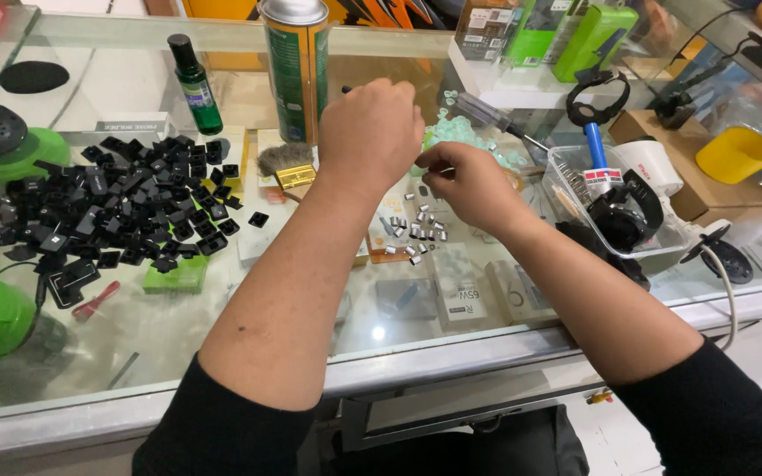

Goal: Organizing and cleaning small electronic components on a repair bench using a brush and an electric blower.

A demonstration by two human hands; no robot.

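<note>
Our hands meet above the middle of the glass desk [178,353]. The left hand [370,132] is curled into a loose fist, and the right hand [469,181] has its fingertips pinched together toward it at the left hand's 4 o'clock. Whatever they pinch is too small for us to tell, and whether anything is gripped we cannot say.

Just below, at 6 o'clock from the hands, lies a scatter of small silver pieces [414,234]. At 9 o'clock sits a heap of black keycaps [121,207], with a brush [286,163] between. A tall spray can [297,66] stands at 11 o'clock, a green bottle [196,84] beyond it.

We judge the risk is a tiny piece slipping from our fingertips and bouncing across the glass, lost among the keycaps; a forearm sweeping low could also scatter the silver pieces.
</note>
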